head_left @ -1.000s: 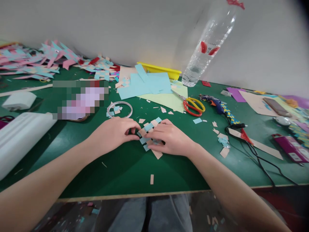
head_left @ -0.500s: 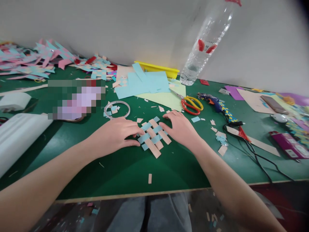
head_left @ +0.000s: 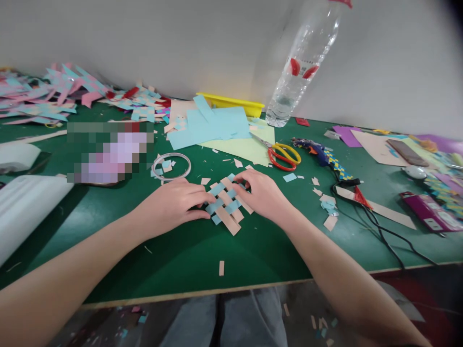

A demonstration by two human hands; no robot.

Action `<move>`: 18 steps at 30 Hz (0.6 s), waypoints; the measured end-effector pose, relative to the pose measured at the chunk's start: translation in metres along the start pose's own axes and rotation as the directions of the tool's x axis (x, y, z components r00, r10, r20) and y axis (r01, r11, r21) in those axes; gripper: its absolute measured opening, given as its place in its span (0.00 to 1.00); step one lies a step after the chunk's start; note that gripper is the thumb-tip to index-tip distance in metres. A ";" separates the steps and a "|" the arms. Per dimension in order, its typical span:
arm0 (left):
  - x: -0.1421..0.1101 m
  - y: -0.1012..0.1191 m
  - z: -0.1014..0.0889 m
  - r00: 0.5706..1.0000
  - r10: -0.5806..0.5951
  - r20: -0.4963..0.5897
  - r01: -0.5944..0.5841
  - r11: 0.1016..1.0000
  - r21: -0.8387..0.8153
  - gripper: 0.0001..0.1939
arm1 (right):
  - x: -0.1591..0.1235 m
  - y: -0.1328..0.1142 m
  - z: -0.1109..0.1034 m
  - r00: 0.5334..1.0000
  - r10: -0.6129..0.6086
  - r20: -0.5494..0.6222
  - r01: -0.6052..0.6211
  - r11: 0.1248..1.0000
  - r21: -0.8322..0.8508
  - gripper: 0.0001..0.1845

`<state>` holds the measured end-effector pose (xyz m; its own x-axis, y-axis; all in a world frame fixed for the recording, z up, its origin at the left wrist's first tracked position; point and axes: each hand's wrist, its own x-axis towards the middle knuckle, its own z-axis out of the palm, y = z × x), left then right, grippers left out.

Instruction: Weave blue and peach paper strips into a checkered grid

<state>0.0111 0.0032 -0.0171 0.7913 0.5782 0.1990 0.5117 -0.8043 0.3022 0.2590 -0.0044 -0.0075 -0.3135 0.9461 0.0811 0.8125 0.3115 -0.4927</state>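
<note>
A small woven mat of beige and light-blue paper strips lies on the green table in front of me. Several beige strip ends stick out toward the lower right. My left hand grips its left edge, thumb below and forefinger above. At the upper right corner, my right hand has thumb and curled fingers closed on the strips; these fingers partly cover the ends there. A roll of tape lies just beyond my left hand, with paper scraps inside its ring.
Scissors with red and yellow handles lie beyond my right hand. Behind are blue paper sheets, a yellow tray and a tilted-looking water bottle. A glue gun with a black cable lies right; a phone left.
My right hand has moved slightly left and in, its fingers now closed on the mat's upper right strips. My left hand stays at the left edge. The view has shifted slightly.
</note>
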 end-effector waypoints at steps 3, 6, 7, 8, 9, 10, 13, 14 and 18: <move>0.000 0.000 0.003 0.999 0.036 -0.024 -0.035 0.999 0.039 0.26 | 0.000 0.000 0.000 1.000 0.007 0.013 -0.007 1.000 0.019 0.12; 0.001 -0.001 0.003 0.996 0.082 -0.034 -0.079 0.994 0.072 0.26 | -0.001 0.000 -0.001 1.000 0.013 0.019 -0.013 0.999 0.034 0.12; 0.001 0.000 0.003 0.995 0.091 -0.028 -0.089 0.993 0.078 0.26 | -0.001 -0.001 -0.001 1.000 0.015 0.020 -0.016 0.999 0.037 0.13; 0.001 0.000 0.003 0.995 0.095 -0.020 -0.093 0.992 0.080 0.26 | -0.001 -0.001 -0.002 1.000 0.019 0.021 -0.020 0.999 0.040 0.13; 0.001 0.000 0.003 0.995 0.096 -0.012 -0.094 0.992 0.078 0.26 | -0.001 -0.001 -0.004 1.000 0.024 0.020 -0.025 0.999 0.042 0.13; 0.001 0.000 0.002 0.995 0.096 -0.004 -0.095 0.993 0.075 0.26 | -0.001 -0.002 -0.005 0.999 0.031 0.015 -0.032 0.999 0.043 0.13; 0.001 0.000 0.003 0.995 0.100 0.008 -0.100 0.992 0.070 0.26 | -0.001 -0.001 -0.012 0.997 0.069 -0.023 -0.068 0.997 0.039 0.14; 0.001 0.000 0.004 0.995 0.098 0.010 -0.099 0.993 0.071 0.26 | -0.001 0.000 -0.014 0.996 0.078 -0.040 -0.076 0.996 0.036 0.14; 0.001 -0.002 0.007 0.997 0.083 0.001 -0.083 0.995 0.057 0.23 | 0.001 0.007 -0.020 0.994 0.088 -0.067 -0.085 0.996 0.039 0.14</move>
<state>0.0128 0.0043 -0.0239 0.8317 0.5089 0.2221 0.4621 -0.8561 0.2313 0.2741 0.0001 0.0070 -0.2073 0.9736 0.0952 0.8166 0.2258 -0.5312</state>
